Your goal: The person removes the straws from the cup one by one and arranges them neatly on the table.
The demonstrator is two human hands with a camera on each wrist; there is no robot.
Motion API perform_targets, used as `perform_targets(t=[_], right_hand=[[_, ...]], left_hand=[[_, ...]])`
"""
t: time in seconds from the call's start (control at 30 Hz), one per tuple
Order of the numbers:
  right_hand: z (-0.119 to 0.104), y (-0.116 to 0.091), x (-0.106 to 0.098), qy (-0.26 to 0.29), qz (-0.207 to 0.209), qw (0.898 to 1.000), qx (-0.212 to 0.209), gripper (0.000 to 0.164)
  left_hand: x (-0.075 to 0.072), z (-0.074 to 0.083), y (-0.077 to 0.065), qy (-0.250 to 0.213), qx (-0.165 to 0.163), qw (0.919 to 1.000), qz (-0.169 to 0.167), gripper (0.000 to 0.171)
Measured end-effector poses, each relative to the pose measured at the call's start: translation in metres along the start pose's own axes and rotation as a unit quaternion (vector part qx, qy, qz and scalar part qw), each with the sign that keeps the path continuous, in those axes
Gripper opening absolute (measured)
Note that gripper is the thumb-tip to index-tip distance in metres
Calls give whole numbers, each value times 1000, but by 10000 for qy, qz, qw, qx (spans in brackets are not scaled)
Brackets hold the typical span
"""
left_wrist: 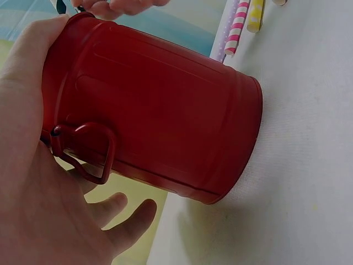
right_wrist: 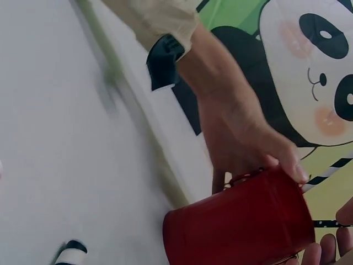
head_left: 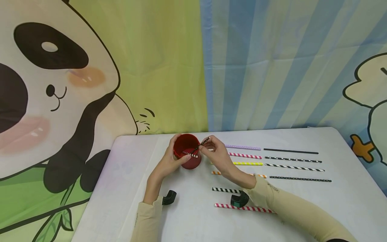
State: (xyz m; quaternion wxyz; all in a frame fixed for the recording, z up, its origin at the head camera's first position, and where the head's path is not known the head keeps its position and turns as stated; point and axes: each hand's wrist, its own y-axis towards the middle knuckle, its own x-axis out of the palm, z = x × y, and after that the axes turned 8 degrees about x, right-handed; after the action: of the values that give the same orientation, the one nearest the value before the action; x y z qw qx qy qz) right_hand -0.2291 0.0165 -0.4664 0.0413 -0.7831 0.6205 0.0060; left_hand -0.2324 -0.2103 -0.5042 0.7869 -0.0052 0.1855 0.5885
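My left hand grips a small red metal bucket near its rim, thumb at the edge and other fingers spread beside the wall. A wire handle shows on the bucket's side. Inside it leans a black-and-white striped straw, its end poking past the rim by my left thumb. At the bucket's mouth, my right hand pinches a black straw with white dots; its lower end reaches over the opening. Part of that straw is hidden by the right fingers.
Right of the bucket, straws lie in two columns on the white table: purple, pink-striped, yellow and others, with several black ones such as a plain black straw farther right. A printed curtain hangs behind.
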Motion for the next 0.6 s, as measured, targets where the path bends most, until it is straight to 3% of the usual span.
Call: perform_targets(t=[0.6], right_hand=[[-22,-14,-36,584,119,9978,284,21]], left_hand=[[-1,2,-1,-32,-42,10000,12,87]])
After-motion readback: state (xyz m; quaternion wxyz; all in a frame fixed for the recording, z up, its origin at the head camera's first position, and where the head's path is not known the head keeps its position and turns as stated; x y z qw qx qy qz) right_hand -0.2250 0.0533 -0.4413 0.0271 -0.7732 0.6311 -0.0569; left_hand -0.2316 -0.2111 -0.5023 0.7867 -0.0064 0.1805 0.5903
